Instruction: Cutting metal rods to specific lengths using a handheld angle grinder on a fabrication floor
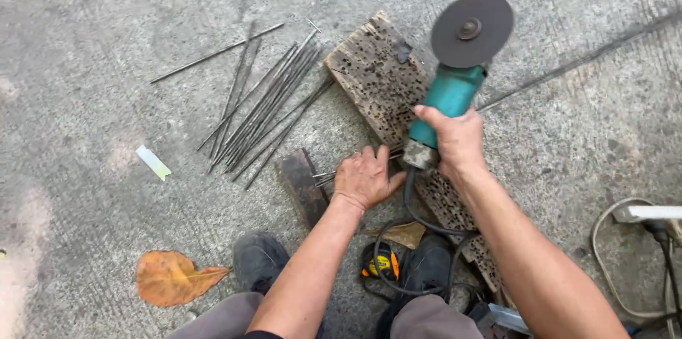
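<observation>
The right hand is closed in a full grip around the teal body of an angle grinder, fingers wrapped over the top of the housing, wrist straight and forearm running down to the lower right of the frame. The grinder points toward the upper right, its flat grey cutting disc facing the camera and held clear above the concrete floor. The left hand lies palm down at centre frame, fingers curled loosely and pressed onto the ends of a few thin metal rods where they rest beside a weathered wooden plank; whether the fingers pinch the rods cannot be determined. The plank is rough, grey-brown and riddled with small dark holes, running diagonally from upper centre to lower right. A loose fan of long, dull steel rods lies on the floor to the left of the plank. A short dark wood block sits just left of the left hand. The grinder's black cable loops down between two dark shoes. A dry orange leaf lies at lower left
</observation>
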